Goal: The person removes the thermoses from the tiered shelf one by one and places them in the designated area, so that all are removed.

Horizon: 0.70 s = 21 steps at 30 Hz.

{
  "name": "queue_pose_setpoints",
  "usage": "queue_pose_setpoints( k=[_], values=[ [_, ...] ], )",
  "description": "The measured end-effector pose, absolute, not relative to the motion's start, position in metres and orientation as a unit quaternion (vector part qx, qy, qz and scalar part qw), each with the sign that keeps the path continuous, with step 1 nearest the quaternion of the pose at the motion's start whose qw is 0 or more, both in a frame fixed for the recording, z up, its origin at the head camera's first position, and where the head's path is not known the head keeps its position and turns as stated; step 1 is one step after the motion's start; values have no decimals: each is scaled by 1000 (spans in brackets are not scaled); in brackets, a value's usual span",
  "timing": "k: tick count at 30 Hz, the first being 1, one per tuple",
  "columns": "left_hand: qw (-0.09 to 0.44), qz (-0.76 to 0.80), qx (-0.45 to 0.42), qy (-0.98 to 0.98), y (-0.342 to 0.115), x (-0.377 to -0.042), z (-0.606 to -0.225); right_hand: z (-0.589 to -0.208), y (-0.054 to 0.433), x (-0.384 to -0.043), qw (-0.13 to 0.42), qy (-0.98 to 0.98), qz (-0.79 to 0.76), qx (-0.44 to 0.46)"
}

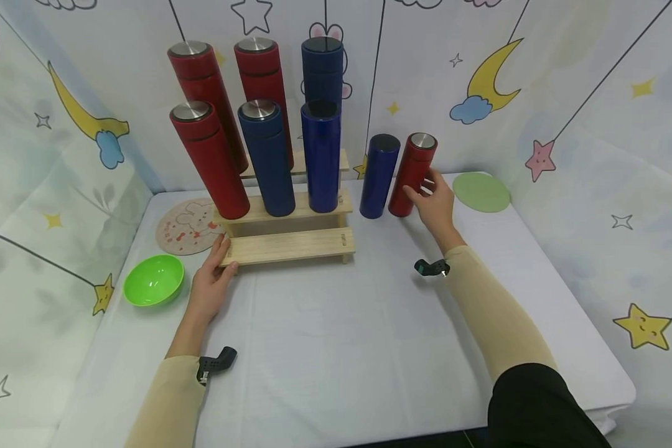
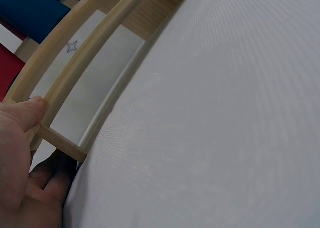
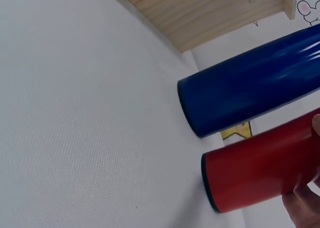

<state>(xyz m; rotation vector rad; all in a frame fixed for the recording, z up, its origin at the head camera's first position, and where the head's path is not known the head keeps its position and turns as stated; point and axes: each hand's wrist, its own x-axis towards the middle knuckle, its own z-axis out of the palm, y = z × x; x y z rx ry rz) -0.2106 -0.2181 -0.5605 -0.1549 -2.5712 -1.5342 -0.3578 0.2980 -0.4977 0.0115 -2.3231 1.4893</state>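
My right hand [image 1: 434, 202] holds a red thermos flask [image 1: 412, 175] with a steel lid, which stands on the table beside a glossy blue flask [image 1: 379, 177]. In the right wrist view, fingers [image 3: 301, 208] wrap the red flask's side. At the left end of a stepped wooden rack [image 1: 288, 247], my left hand [image 1: 210, 287] grips the lowest step, thumb [image 2: 31, 111] on top and the other fingers at its outer end. On the middle step stand a red flask [image 1: 213, 162] and two blue flasks [image 1: 267, 158]. Two red flasks and a blue one [image 1: 322, 70] stand behind.
A bright green bowl [image 1: 154, 280] sits left of my left hand. Behind it lies a round pink mat [image 1: 182, 230] with a rabbit print, partly under the rack's corner. A round green mat [image 1: 481, 191] lies right of my right hand. Printed cloth walls [image 1: 593, 93] enclose the white table [image 1: 325, 348].
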Motion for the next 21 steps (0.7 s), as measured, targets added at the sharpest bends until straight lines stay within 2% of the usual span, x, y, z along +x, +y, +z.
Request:
queue_pose_setpoints(
  k=[21],
  values=[
    [68,-525,-54,-847,-219,-212,-561,-499,295,-348,246,-835,492,-1]
  ],
)
